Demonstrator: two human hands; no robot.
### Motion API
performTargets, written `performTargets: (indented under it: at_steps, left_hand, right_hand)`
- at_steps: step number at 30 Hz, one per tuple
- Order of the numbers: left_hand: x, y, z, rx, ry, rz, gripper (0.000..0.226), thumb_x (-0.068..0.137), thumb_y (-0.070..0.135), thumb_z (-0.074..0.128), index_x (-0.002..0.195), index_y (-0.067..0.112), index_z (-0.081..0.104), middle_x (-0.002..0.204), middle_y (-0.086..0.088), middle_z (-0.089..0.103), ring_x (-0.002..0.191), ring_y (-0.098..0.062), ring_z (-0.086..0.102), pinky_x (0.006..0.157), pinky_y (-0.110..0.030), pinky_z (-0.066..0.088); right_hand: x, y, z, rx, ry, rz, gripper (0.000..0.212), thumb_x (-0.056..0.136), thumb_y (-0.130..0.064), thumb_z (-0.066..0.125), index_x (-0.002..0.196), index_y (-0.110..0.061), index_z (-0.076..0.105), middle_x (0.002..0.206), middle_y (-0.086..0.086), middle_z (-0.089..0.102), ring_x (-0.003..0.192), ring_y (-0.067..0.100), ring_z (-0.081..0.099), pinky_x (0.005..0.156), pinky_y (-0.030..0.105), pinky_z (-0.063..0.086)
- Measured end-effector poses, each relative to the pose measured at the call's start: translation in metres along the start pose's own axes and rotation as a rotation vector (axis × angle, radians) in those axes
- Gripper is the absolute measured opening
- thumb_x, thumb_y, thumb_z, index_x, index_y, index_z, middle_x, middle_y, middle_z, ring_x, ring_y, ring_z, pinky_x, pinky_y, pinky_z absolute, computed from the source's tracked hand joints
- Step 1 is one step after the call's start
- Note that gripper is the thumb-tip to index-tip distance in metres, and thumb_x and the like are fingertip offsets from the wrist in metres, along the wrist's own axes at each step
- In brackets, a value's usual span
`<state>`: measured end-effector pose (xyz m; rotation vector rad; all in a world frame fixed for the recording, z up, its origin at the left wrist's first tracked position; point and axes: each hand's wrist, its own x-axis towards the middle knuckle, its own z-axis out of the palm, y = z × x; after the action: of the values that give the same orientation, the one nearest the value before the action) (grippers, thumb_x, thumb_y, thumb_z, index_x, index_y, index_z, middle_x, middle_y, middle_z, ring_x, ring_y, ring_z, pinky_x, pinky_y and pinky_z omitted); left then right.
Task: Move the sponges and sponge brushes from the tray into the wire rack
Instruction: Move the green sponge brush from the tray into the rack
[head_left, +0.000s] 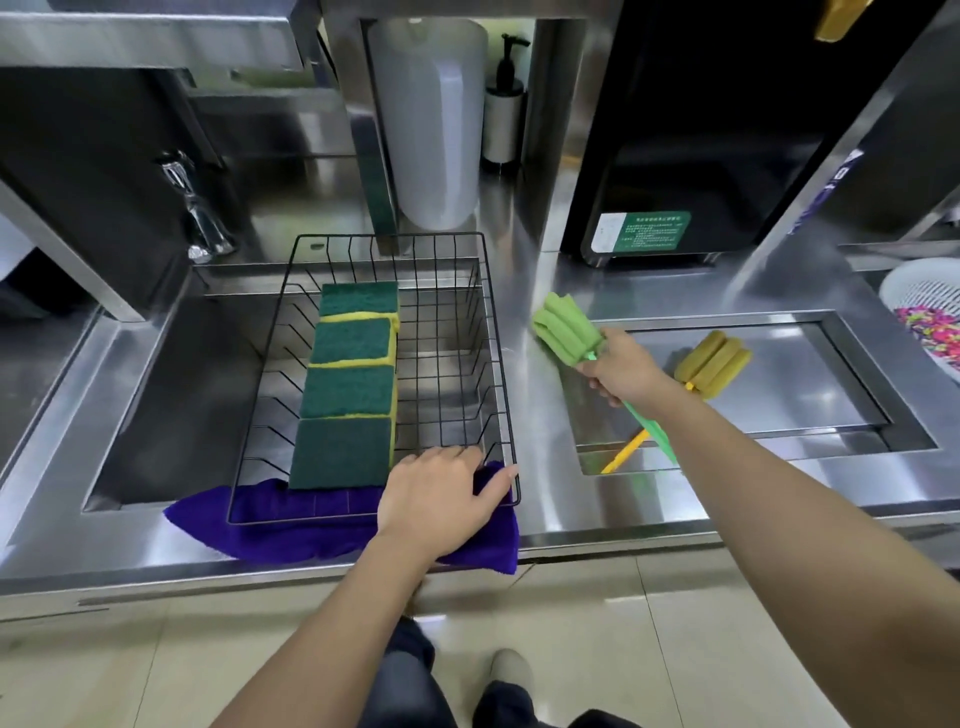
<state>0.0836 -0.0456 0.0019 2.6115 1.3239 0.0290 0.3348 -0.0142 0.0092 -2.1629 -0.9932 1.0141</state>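
R hand clamped on green sponge brush, held over worktop btwn wire rack & tray. L hand, fingers apart, rests on rack's near rim over purple cloth. Four sponges in rack; yellow brush in tray.

Stainless tabletop, w/ sink basin recessed at left and shallow steel tray recessed at right. Purple cloth spread over front edge of tabletop at sink, black wire rack sitting on it and spanning the basin. Yellow sponge brush lies in tray, handle toward front. At back: translucent jug, pump bottle, black appliance. White colander far right.
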Motion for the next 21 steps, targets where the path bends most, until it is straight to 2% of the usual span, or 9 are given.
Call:
performTargets:
  at_steps: [3,6,9,13,15,18,21]
  left_hand:
    - [-0.001,-0.002,0.002,-0.022,-0.017,0.004,0.049,0.092,0.060,0.027,0.091,0.023,0.059,0.092,0.005,0.065,0.088,-0.016,0.055,0.068,-0.031,0.036]
    - [-0.001,-0.005,0.004,-0.040,-0.053,0.005,0.046,0.092,0.059,0.030,0.095,0.024,0.058,0.097,0.006,0.065,0.092,-0.016,0.054,0.073,-0.032,0.037]
    - [-0.002,-0.007,0.004,-0.062,-0.070,0.007,0.045,0.092,0.060,0.030,0.097,0.024,0.057,0.099,0.006,0.064,0.093,-0.015,0.054,0.075,-0.031,0.036]
    - [-0.005,-0.009,0.005,-0.087,-0.061,0.014,0.047,0.092,0.059,0.029,0.099,0.023,0.058,0.100,0.006,0.064,0.093,-0.015,0.054,0.079,-0.031,0.039]
    - [-0.006,-0.011,0.005,-0.094,-0.070,0.021,0.048,0.092,0.059,0.029,0.101,0.022,0.058,0.101,0.005,0.063,0.095,-0.016,0.053,0.082,-0.032,0.038]
    - [-0.005,-0.012,0.006,-0.098,-0.084,0.041,0.049,0.093,0.059,0.028,0.103,0.021,0.059,0.103,0.003,0.063,0.098,-0.017,0.052,0.085,-0.034,0.038]
    - [-0.006,-0.012,0.007,-0.086,-0.062,0.051,0.050,0.093,0.058,0.028,0.102,0.020,0.059,0.101,0.002,0.063,0.098,-0.018,0.053,0.084,-0.035,0.037]
  right_hand:
    - [-0.005,-0.015,-0.004,0.095,0.027,-0.051,0.018,0.090,-0.006,0.048,0.102,-0.014,0.038,0.061,0.007,0.043,0.043,0.016,0.032,0.041,0.022,0.027]
    - [-0.014,-0.042,-0.006,0.254,0.113,-0.152,0.017,0.089,-0.006,0.051,0.102,-0.013,0.041,0.060,0.005,0.048,0.036,0.010,0.040,0.038,0.021,0.031]
    - [-0.023,-0.074,-0.005,0.459,0.165,-0.254,0.011,0.092,-0.012,0.051,0.101,-0.011,0.045,0.061,0.004,0.057,0.052,0.015,0.052,0.057,0.028,0.042]
    - [-0.026,-0.106,0.006,0.525,0.241,-0.352,0.020,0.090,-0.024,0.053,0.104,-0.012,0.046,0.060,-0.002,0.059,0.065,0.014,0.054,0.067,0.029,0.041]
    - [-0.027,-0.116,0.017,0.520,0.245,-0.377,0.025,0.089,-0.022,0.055,0.106,-0.014,0.039,0.065,0.001,0.058,0.064,0.014,0.053,0.061,0.027,0.042]
    - [-0.025,-0.122,0.038,0.609,0.200,-0.314,0.033,0.089,-0.007,0.056,0.106,-0.015,0.029,0.070,0.005,0.051,0.053,0.015,0.048,0.036,0.020,0.040]
    - [-0.022,-0.121,0.062,0.577,0.151,-0.236,0.042,0.088,0.002,0.056,0.114,-0.014,0.027,0.077,0.006,0.052,0.053,0.015,0.050,0.035,0.019,0.046]
